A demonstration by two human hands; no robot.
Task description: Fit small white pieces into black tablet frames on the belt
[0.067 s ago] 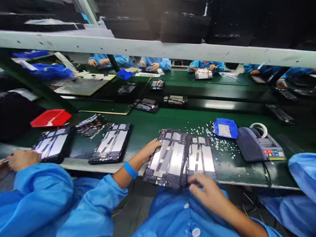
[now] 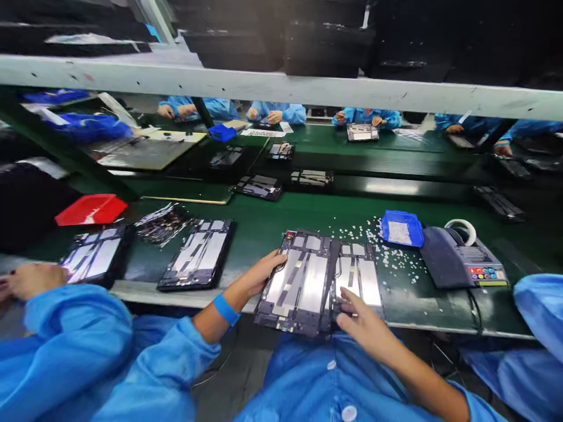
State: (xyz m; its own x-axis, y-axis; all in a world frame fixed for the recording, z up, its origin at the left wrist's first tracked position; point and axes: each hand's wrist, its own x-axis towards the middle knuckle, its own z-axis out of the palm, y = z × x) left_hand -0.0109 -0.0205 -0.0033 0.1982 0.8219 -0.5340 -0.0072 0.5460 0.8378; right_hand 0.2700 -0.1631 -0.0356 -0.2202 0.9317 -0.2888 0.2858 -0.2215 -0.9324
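Observation:
My left hand [image 2: 264, 271] is closed on the left edge of an opened tablet [image 2: 294, 281], its silver battery cells and dark flex cables facing up. This tablet is tilted over the bench's front edge. A second opened tablet [image 2: 357, 272] lies to its right, partly overlapped by the first. Over the lower part of that second tablet, my right hand [image 2: 363, 325] has its thumb and fingers apart, with nothing seen between them. Whether its fingertips touch the tablet I cannot tell.
Small white pieces [image 2: 398, 261] lie scattered beside a blue tray [image 2: 402, 227]. A grey machine [image 2: 466, 258] carries a tape roll. Left are stacked tablets [image 2: 197, 255], loose strips [image 2: 162, 223], a red tray [image 2: 92, 210] and a co-worker's hand [image 2: 37, 281]. A beam [image 2: 281, 88] crosses overhead.
My right hand has shifted slightly up over the second tablet, its fingers spreading. My left forearm has moved a little to the left; the tablets stay nearly still.

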